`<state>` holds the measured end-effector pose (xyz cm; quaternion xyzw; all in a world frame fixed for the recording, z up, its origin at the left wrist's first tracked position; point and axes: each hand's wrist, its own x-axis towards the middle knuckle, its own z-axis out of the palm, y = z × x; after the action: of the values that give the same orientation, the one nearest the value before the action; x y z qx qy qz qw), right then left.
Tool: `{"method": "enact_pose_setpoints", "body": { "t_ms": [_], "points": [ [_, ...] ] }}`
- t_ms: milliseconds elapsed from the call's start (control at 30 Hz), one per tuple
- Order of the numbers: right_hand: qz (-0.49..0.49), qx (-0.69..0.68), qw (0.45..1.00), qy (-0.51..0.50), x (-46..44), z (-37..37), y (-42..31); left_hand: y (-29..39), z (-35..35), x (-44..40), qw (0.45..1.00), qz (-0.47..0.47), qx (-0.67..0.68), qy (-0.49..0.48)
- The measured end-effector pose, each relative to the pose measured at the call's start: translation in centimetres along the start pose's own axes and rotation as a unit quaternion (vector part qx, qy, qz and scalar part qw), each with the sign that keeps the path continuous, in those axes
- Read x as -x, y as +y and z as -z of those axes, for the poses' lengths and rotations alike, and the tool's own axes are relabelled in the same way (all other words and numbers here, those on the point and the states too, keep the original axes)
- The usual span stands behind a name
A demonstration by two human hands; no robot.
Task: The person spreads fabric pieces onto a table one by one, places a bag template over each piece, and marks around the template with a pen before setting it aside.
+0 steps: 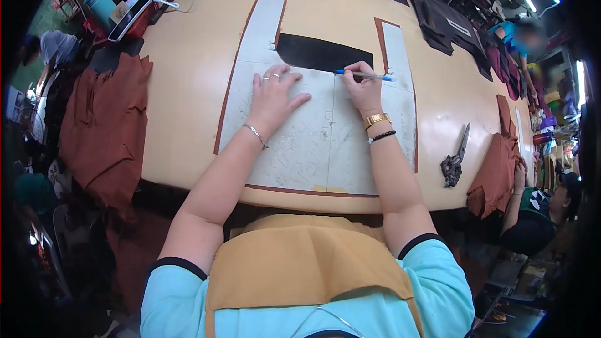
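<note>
One white template (291, 150) lies before us on rust-brown material (380, 36), apparently pressed flat by our left hand (274, 97), fingers spread; our right hand (362, 91) pinches a ballpoint pen (375, 76), presumably for control, at the template's notch, black panel (319, 53) beyond.

So the template (282, 156) is laid over a sheet (282, 190) at the near side of the table (194, 56), with a panel (322, 53) set in its far notch. Scissors (451, 168) are left lying to the right. Big pieces are draped at the left edge (103, 125) and right edge (491, 172), a phone (130, 19) parked behind the left one.
</note>
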<state>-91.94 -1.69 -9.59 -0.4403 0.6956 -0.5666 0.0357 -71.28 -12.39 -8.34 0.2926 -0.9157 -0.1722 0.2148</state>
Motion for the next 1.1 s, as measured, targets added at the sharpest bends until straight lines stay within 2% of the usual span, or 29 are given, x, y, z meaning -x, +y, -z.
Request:
{"method": "enact_pose_setpoints", "body": {
  "t_ms": [100,233,400,500,600,733,833,1033,1100],
  "points": [
    [-0.111,-0.149,0.983,0.001,-0.7,0.0,0.5,0.1,-0.3,0.0,0.999,0.029,-0.035,0.009],
    [-0.140,-0.209,0.968,0.010,-1.9,-1.8,-1.1,0.4,-0.2,-0.5,0.997,0.060,-0.055,-0.008],
    [-0.018,-0.099,0.994,-0.047,-4.2,-7.7,-2.2,0.4,0.0,-0.5,0.996,0.062,-0.056,-0.025],
    [-0.028,-0.080,0.994,-0.076,-5.4,-10.8,-2.8,0.4,0.4,-0.6,0.995,0.065,-0.065,-0.037],
    [-0.038,-0.056,0.994,-0.086,-5.6,-11.2,-2.7,0.6,0.3,-0.6,0.995,0.065,-0.064,-0.035],
    [0.012,-0.014,0.995,-0.097,-5.5,-11.1,-3.1,0.6,0.3,-0.6,0.994,0.064,-0.073,-0.039],
    [0.000,0.010,0.994,-0.108,-5.4,-11.3,-3.3,0.5,0.1,-0.6,0.994,0.063,-0.077,-0.036],
    [0.028,-0.001,0.998,-0.061,-5.3,-11.5,-2.7,0.4,0.0,-0.6,0.994,0.063,-0.075,-0.038],
    [0.035,-0.009,0.997,-0.075,-5.3,-11.7,-2.6,0.3,-0.1,-0.5,0.994,0.063,-0.078,-0.038]
  ]
}}
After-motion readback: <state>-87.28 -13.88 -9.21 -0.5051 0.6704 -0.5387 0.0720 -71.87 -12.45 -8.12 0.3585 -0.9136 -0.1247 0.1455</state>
